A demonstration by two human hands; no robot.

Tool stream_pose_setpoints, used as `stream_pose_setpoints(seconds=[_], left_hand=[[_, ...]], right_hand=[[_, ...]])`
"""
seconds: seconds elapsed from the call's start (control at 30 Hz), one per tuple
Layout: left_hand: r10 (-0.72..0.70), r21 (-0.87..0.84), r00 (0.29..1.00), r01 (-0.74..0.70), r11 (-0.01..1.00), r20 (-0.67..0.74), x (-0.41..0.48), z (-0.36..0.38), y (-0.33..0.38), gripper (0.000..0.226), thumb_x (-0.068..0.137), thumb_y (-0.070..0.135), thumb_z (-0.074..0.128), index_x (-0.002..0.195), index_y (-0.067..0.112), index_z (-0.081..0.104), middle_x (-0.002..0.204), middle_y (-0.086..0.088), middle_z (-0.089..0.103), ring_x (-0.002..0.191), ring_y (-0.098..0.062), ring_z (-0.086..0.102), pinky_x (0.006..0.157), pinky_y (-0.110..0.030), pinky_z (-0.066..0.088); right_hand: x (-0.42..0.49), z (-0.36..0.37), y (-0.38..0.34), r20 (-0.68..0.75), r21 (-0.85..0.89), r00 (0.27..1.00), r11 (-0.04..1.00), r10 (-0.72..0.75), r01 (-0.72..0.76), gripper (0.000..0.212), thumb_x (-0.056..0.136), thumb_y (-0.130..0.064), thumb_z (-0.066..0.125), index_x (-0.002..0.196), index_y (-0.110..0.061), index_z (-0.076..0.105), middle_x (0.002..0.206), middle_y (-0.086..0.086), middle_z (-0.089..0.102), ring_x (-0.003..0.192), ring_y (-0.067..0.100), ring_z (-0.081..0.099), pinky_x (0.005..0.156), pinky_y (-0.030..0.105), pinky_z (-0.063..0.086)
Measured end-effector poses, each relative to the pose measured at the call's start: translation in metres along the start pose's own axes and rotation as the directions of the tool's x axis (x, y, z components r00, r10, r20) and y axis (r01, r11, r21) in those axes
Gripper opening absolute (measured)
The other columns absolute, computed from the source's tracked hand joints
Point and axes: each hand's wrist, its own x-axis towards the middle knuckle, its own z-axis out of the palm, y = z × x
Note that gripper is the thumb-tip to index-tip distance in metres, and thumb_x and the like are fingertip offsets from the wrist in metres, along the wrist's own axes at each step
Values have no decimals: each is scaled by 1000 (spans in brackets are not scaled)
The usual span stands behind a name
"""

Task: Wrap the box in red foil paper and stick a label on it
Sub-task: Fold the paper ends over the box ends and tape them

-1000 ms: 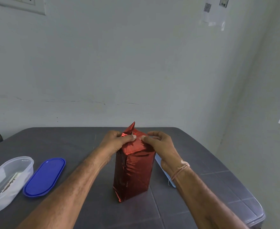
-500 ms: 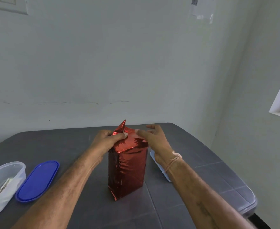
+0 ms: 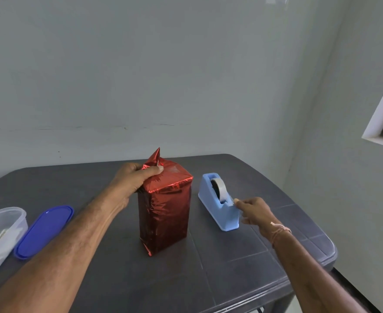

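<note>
A tall box wrapped in red foil paper stands upright in the middle of the dark table. My left hand presses the folded foil flaps down on the box's top left edge, with a pointed flap sticking up behind the thumb. To the right of the box sits a light blue tape dispenser with a roll of tape in it. My right hand pinches the tape end at the dispenser's front cutter. No label is in view.
A blue oval lid lies at the left, next to a clear plastic container at the left edge. The table's right edge and rounded corner lie close behind my right forearm. A white wall stands behind.
My right hand has left the top of the box and moved right and down to the tape dispenser. My left hand stays on the foil flaps. The camera has turned right.
</note>
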Motion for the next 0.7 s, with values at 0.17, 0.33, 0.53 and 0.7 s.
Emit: stream_pose_setpoints(seconds=[0.17, 0.33, 0.53, 0.7], left_hand=[[-7, 7, 1000, 7, 1000, -4, 1, -2, -2, 25, 79, 27, 85, 93, 9, 76, 77, -4, 78, 62, -10, 70, 65, -24, 52], [-4, 8, 1000, 4, 1000, -6, 0, 1, 0, 23, 80, 26, 85, 92, 10, 74, 79, -6, 77, 64, -11, 70, 66, -24, 53], [-8, 3, 1000, 8, 1000, -10, 2, 0, -1, 28, 79, 26, 85, 97, 8, 74, 87, -9, 77, 71, -15, 71, 68, -25, 54], [-4, 3, 1000, 4, 1000, 1, 6, -2, -3, 35, 79, 26, 85, 106, 5, 75, 94, -12, 78, 76, -18, 71, 70, -27, 54]], right_hand=[[9, -4, -14, 77, 47, 997, 999, 17, -21, 31, 97, -32, 71, 109, -3, 71, 114, 14, 69, 97, 29, 71, 70, 32, 64], [12, -5, -26, 156, 38, 985, 996, 79, -86, 39, 94, -24, 75, 121, 3, 67, 125, 16, 63, 108, 34, 67, 73, 39, 64], [10, -5, -36, 189, 123, 971, 977, 149, -174, 45, 94, -17, 74, 128, 7, 60, 127, 19, 58, 106, 41, 67, 79, 52, 63], [6, -5, -27, 185, 267, 975, 948, 123, -171, 40, 94, -17, 73, 126, 4, 65, 133, 20, 59, 108, 40, 68, 76, 53, 64]])
